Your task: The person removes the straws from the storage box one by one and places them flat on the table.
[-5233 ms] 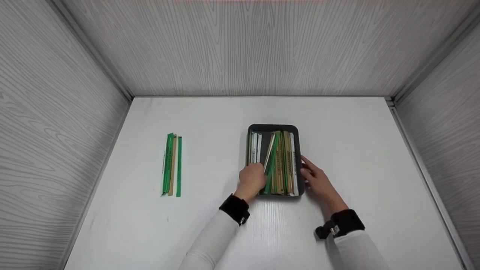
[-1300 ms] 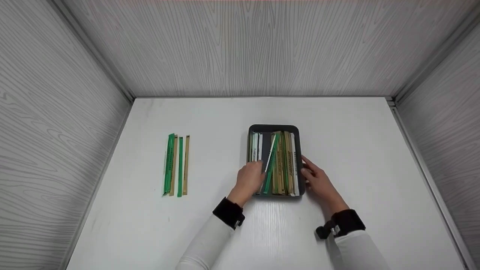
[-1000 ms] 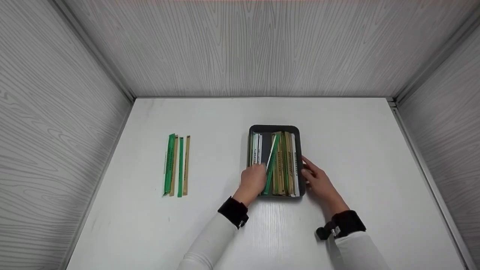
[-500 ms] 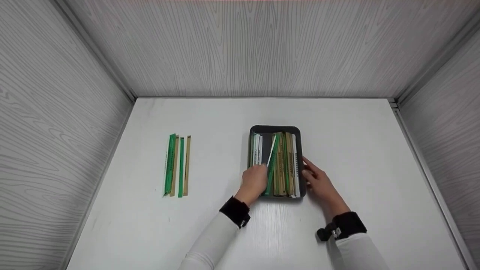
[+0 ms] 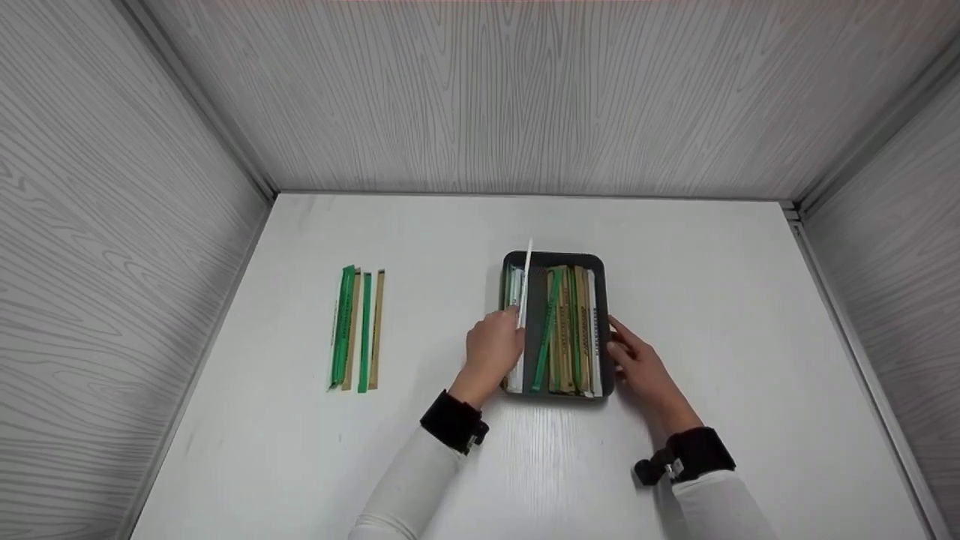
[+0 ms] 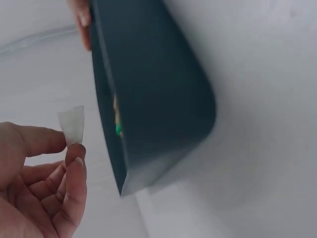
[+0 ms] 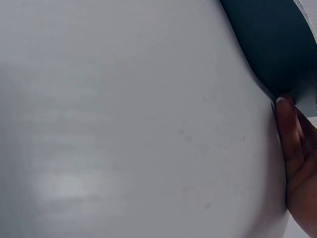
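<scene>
My left hand [image 5: 495,349] pinches a long, slim white paper packet [image 5: 528,262] between thumb and fingers. The packet is raised at the left part of a black tray [image 5: 537,300], its far end reaching past the tray's back rim. In the left wrist view the packet's flat white end [image 6: 73,124] sticks up from the fingertips, beside the tray wall. Inside the tray, a green packet [image 5: 546,330] leans beside a row of brown, green and white packets [image 5: 574,330]. My right hand [image 5: 643,371] rests with its fingers against the tray's right side.
On the white table left of the tray lie several packets side by side: a green bunch [image 5: 343,326], a single green packet [image 5: 365,334] and a brown one [image 5: 377,330]. Grey wood-grain panels [image 5: 480,97] wall in the table at the back and both sides.
The white packet beside the leaning green one has been lifted, and my left hand has drawn left with it. Since the oldest frame, a brown packet has joined the table row. My right hand stays put.
</scene>
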The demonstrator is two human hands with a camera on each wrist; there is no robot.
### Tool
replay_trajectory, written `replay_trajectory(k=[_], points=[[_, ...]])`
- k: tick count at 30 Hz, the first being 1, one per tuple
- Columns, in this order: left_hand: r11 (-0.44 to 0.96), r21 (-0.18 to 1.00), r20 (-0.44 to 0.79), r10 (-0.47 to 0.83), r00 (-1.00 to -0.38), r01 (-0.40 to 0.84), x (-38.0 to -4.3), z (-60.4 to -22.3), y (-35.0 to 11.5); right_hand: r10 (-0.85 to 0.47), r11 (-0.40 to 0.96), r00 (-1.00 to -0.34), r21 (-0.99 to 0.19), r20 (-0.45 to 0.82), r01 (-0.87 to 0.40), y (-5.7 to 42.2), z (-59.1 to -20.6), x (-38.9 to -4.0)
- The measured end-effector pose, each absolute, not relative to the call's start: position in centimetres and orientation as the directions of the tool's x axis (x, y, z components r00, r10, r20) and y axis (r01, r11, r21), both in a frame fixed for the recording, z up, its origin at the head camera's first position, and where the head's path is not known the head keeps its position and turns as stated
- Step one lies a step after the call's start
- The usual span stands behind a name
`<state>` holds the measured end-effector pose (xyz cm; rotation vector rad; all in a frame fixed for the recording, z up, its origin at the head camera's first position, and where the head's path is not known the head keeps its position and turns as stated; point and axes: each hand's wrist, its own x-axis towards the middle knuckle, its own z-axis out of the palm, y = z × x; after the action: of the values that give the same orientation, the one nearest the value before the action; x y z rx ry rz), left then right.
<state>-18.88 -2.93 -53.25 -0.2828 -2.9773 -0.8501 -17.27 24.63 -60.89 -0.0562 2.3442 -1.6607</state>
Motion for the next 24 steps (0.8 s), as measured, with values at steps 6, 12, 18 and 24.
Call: replay_trajectory(k=[6,12,18,24], points=[[0.846,0.526,0.078,0.049,-0.996,0.083,-19.6,-53.0,-6.9,-0.183,0.344,-0.966,-0.932,-0.183,0.111,24.6,-60.7,-17.1],[0.854,0.518,0.024,-0.067,-0.997,-0.045,-20.0,-53.6,-11.6,-0.181,0.347,-0.966,-0.931,-0.186,0.114,24.6,-60.5,-17.2],[0.843,0.521,0.000,-0.158,-0.987,-0.135,-19.6,-54.5,-16.1,-0.175,0.349,-0.967,-0.930,-0.188,0.117,24.6,-60.5,-17.3],[0.836,0.496,-0.051,-0.243,-0.969,-0.236,-19.1,-55.3,-19.3,-0.167,0.343,-0.966,-0.930,-0.199,0.132,24.4,-60.6,-17.2]])
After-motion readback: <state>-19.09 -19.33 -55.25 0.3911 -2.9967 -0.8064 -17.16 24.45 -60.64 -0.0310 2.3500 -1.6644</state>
